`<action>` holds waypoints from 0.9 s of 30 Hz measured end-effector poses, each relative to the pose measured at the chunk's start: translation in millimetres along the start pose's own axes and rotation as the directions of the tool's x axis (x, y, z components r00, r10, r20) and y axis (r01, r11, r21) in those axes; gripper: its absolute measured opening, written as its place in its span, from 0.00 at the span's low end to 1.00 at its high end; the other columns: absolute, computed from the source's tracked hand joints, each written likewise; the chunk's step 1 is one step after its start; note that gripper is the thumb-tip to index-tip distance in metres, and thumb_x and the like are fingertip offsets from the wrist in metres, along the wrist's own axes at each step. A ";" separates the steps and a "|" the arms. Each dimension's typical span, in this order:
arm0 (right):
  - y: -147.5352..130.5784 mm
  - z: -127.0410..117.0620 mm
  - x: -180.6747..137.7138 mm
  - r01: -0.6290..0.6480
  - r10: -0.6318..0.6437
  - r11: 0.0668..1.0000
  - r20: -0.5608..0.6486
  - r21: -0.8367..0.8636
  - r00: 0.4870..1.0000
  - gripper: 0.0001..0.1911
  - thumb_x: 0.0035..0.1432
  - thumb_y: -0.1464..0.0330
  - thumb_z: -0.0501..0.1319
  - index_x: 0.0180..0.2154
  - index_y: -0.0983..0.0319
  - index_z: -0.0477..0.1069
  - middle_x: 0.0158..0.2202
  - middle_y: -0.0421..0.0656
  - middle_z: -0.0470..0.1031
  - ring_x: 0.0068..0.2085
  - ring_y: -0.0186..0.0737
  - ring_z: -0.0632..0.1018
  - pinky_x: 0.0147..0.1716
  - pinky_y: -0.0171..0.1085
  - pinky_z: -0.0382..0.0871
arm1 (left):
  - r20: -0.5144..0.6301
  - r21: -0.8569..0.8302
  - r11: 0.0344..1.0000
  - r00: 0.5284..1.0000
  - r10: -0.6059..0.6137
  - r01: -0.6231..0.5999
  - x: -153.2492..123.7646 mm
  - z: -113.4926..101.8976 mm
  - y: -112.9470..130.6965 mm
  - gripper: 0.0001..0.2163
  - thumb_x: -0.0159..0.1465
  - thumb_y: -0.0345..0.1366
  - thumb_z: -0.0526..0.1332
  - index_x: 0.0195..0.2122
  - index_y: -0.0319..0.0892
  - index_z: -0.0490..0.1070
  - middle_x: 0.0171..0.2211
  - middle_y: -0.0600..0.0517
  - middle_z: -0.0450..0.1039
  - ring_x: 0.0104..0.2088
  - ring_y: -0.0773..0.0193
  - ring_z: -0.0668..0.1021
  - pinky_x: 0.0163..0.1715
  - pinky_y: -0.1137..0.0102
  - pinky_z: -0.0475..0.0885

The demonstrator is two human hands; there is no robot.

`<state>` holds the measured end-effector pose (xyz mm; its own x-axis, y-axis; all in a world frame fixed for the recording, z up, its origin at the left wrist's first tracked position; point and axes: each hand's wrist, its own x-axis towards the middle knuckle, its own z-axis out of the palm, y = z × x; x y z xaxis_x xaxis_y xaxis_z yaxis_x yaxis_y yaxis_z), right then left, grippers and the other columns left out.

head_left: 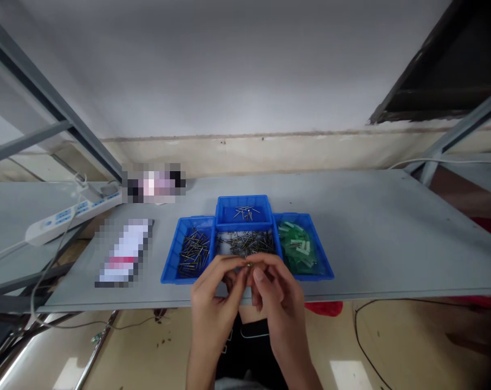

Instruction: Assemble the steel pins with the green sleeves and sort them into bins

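Observation:
My left hand (218,295) and my right hand (278,292) meet just over the table's front edge, fingertips pinched together. Between them shows a small shiny metal piece (249,265), mostly hidden by the fingers; its kind is not clear. Right behind the hands is a blue bin (217,246) heaped with thin metal pins (251,242). To its left stands a blue bin (169,266) of darker metal pins (193,252). At the back, a smaller blue bin (225,201) holds several silver pins (247,212). The right blue bin (322,260) contains green plastic (288,233) and short whitish pieces (301,247).
The bins stand on a grey table (375,233) against a wall. On the left lie a blurred phone-like object (126,252), another blurred item (156,184) and a white power strip (75,214) with cables. Metal frame posts (432,162) rise at both sides.

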<state>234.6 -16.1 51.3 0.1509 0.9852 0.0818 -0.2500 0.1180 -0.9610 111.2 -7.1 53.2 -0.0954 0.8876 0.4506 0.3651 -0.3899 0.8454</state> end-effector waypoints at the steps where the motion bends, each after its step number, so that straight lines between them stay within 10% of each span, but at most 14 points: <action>1: 1.5 2.4 -0.4 -0.007 0.007 0.999 -0.007 0.042 1.000 0.12 0.74 0.57 0.65 0.53 0.53 0.80 0.33 0.36 0.70 0.26 0.32 0.68 0.24 0.31 0.66 | -0.014 -0.003 1.000 1.000 -0.009 0.009 -0.8 0.4 -1.4 0.05 0.73 0.30 0.68 0.43 0.47 0.83 0.39 0.53 0.83 0.32 0.67 0.81 0.31 0.74 0.76; 15: 11.5 -2.7 -0.2 0.025 -0.016 0.985 0.057 -0.170 0.998 0.12 0.78 0.61 0.60 0.54 0.55 0.79 0.34 0.39 0.76 0.30 0.36 0.75 0.30 0.34 0.69 | -0.115 0.165 0.984 0.992 -0.042 0.061 -5.7 -17.7 -2.5 0.04 0.73 0.33 0.70 0.46 0.50 0.83 0.41 0.56 0.86 0.35 0.66 0.84 0.38 0.71 0.77; 20: 22.1 0.7 5.4 0.198 -0.156 0.876 0.130 -0.441 0.979 0.10 0.76 0.68 0.59 0.50 0.57 0.79 0.36 0.40 0.77 0.30 0.36 0.76 0.31 0.34 0.69 | -0.464 0.390 0.878 0.883 -0.073 0.277 -0.4 -53.6 -2.8 0.06 0.70 0.42 0.73 0.44 0.49 0.85 0.35 0.56 0.82 0.28 0.65 0.75 0.32 0.68 0.69; 27: 40.4 27.2 29.9 0.329 -0.127 0.625 0.324 -0.708 0.938 0.12 0.71 0.75 0.61 0.50 0.59 0.81 0.41 0.44 0.80 0.39 0.45 0.82 0.38 0.39 0.68 | -0.557 0.394 0.861 0.829 -0.053 0.320 4.5 -55.7 -3.2 0.07 0.71 0.43 0.72 0.46 0.47 0.85 0.46 0.53 0.83 0.27 0.68 0.73 0.30 0.68 0.68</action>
